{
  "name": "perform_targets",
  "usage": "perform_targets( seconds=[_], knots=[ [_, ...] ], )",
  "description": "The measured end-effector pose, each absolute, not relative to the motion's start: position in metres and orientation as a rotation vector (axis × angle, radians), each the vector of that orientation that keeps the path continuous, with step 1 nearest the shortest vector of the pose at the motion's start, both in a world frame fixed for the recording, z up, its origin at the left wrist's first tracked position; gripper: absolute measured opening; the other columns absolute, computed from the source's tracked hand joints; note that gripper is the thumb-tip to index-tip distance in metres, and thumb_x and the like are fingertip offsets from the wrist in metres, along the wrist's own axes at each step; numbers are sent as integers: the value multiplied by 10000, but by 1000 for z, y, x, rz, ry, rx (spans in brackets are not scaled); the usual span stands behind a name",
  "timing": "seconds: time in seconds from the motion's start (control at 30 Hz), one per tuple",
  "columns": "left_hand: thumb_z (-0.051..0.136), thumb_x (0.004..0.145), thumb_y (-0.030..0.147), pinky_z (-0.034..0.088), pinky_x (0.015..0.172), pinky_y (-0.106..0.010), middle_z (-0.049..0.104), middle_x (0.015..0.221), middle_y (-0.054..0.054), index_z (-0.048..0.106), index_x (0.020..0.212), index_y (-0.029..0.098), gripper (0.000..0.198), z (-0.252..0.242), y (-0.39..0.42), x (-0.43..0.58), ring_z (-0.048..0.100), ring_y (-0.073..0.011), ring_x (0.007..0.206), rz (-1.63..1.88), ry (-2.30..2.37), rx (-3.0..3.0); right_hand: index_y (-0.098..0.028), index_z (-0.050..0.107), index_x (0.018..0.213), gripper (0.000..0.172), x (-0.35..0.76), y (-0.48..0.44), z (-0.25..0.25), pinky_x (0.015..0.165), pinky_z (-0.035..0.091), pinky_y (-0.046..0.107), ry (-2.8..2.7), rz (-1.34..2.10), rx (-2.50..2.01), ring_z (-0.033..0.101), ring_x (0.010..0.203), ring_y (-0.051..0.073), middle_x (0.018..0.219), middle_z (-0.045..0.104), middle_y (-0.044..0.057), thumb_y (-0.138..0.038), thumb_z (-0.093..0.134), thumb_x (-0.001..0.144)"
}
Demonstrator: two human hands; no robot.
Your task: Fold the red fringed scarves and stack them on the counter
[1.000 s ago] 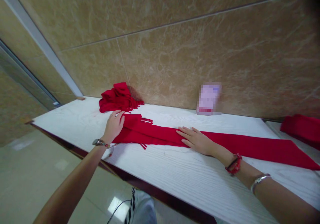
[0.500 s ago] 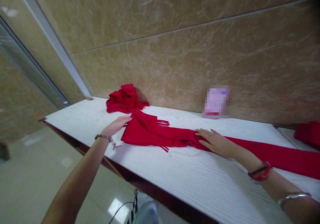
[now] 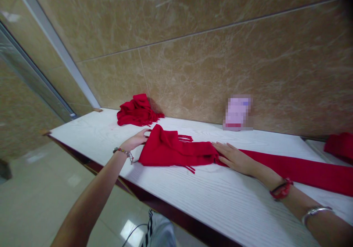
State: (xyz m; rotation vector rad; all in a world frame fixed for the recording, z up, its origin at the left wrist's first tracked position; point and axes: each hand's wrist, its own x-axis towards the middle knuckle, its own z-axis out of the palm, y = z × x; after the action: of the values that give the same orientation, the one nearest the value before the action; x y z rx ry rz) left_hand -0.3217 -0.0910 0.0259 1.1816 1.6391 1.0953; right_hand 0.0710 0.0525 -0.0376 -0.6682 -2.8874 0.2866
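A long red scarf (image 3: 165,149) with fringe lies lengthwise across the white tabletop, its left part folded over and bunched up. At its left end, my left hand (image 3: 135,139) grips the folded edge, the fingertips partly hidden by the cloth. My right hand (image 3: 234,157) rests palm down on the scarf farther right, fingers stretched out flat over a crease. Beyond the right wrist the scarf runs flat out to the right edge of the view.
Another red scarf (image 3: 138,110) lies crumpled against the marbled wall at the back left. A blurred pink package (image 3: 237,111) leans on the wall. More folded red cloth (image 3: 340,147) sits at the far right. The white table's (image 3: 193,199) front edge runs below my arms.
My left hand has pushed the scarf's left end slightly to the right, and the folded part now bunches higher. My right hand has shifted a little left, still flat.
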Motion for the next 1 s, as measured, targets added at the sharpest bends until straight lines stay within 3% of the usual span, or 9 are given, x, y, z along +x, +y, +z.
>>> perform_targets(
  seconds=[0.1,0.2,0.33,0.4,0.5,0.63,0.67,0.83,1.0],
  knots=[
    [595,552,82,491,652,-278,656,820,-23,460,1126,161,595,25,-87,-319,634,-194,775,1104,1831,1293,-186,172,1430,566,72,52,-36,1078,162,500,-2789,311,-690,192,1343,229,1465,241,96,-442,192,926],
    [550,582,65,493,645,-277,636,726,4,446,1128,158,564,29,-89,-329,632,-185,742,1055,2054,1328,-258,219,1417,528,73,51,-32,1080,114,517,-2796,298,-621,112,1356,235,1484,189,42,-456,187,929],
    [572,602,84,485,709,-326,631,701,-5,475,1086,151,499,46,-102,-367,628,-221,788,970,2333,1286,-348,316,1366,473,74,49,-31,1060,149,546,-2974,308,-550,166,1344,246,1457,271,-8,-485,224,923],
    [602,601,98,451,799,-393,649,787,-64,489,1085,133,498,57,-110,-389,602,-282,911,903,2523,1251,-349,310,1368,470,74,48,-31,1059,159,542,-2987,312,-554,173,1342,240,1454,275,-9,-480,225,925],
    [586,665,140,320,920,-536,600,1073,-187,428,1212,113,570,65,-120,-410,459,-381,1140,808,2768,1216,-355,309,1366,463,74,48,-31,1061,156,543,-2976,325,-552,183,1340,240,1449,285,-11,-475,230,926],
    [483,805,288,136,968,-640,205,1454,-200,249,1378,167,631,43,-116,-407,111,-411,1328,683,2897,1281,-358,319,1362,465,74,48,-30,1054,156,564,-2939,323,-553,199,1333,258,1439,309,0,-484,261,918],
    [455,826,343,132,971,-638,158,1471,-191,247,1386,167,624,33,-112,-403,89,-410,1332,625,2872,1306,-354,311,1366,471,74,48,-30,1054,150,568,-2931,309,-551,195,1334,261,1441,305,3,-488,268,916],
    [379,834,539,155,978,-624,266,1446,-153,270,1398,222,656,-4,-95,-392,184,-405,1315,434,2685,1365,-347,288,1376,474,75,47,-31,1060,122,567,-2961,273,-538,172,1340,255,1455,267,-1,-480,251,922],
    [392,815,598,121,956,-667,290,1438,-145,305,1382,262,664,1,-103,-409,150,-438,1311,430,2664,1348,-339,322,1363,468,76,48,-31,1065,127,556,-2976,323,-543,186,1338,244,1448,289,3,-480,253,923]
  ],
)
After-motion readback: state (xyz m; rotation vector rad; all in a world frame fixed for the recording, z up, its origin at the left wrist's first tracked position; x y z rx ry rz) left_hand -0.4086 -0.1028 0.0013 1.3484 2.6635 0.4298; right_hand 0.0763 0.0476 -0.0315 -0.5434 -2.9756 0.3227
